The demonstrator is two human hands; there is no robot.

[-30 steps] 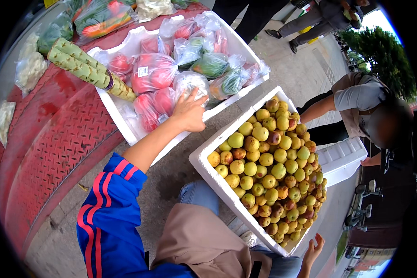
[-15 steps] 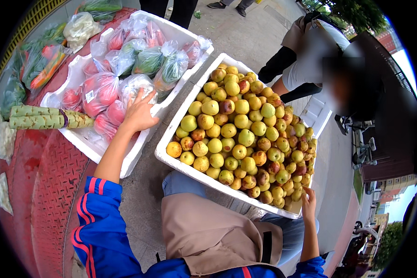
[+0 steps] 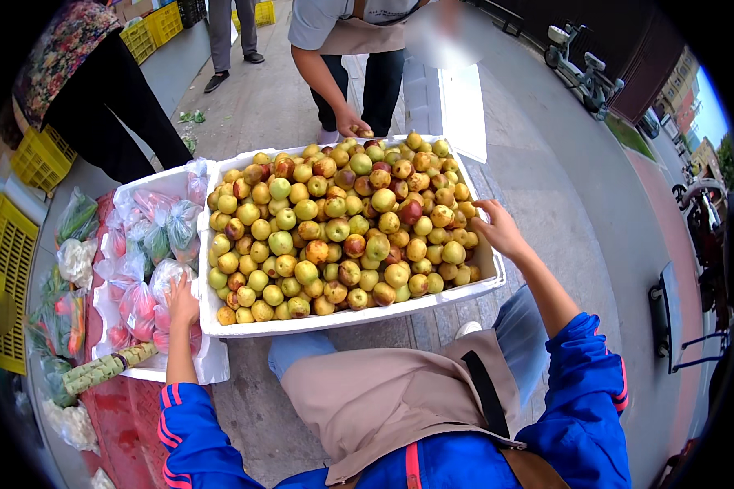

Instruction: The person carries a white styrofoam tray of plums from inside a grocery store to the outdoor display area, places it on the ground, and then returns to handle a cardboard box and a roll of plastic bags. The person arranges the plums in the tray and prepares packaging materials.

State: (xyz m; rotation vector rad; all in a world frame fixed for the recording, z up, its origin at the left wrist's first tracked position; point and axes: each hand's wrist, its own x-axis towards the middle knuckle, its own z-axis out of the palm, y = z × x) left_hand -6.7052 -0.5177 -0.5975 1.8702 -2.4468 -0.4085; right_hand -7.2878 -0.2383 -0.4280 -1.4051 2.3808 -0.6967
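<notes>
A white foam box (image 3: 359, 319) heaped with yellow-green jujubes (image 3: 334, 231), many with brown-red patches, stands before my knees. My right hand (image 3: 501, 231) reaches over its right rim, fingers apart beside the outermost fruit; nothing shows in its grasp. To the left, a second white foam box (image 3: 214, 364) holds bagged red fruit (image 3: 137, 312) and green vegetables in clear bags. My left hand (image 3: 182, 303) rests open on a clear bag (image 3: 168, 273) there, its fingertips partly against the plastic. At the far rim, a co-worker's hand (image 3: 351, 122) is on a jujube.
A long green-wrapped bundle (image 3: 106, 368) lies across the left box's near corner. Bagged vegetables (image 3: 65, 322) lie farther left on a red textured surface (image 3: 126, 416). Yellow crates (image 3: 6, 285) stand at the left. Another white foam box (image 3: 422, 102) stands behind the jujubes.
My view has turned, so the jujube box appears squarer to me. My right hand has moved from the near right corner up along the right rim. My left hand stays on the bags.
</notes>
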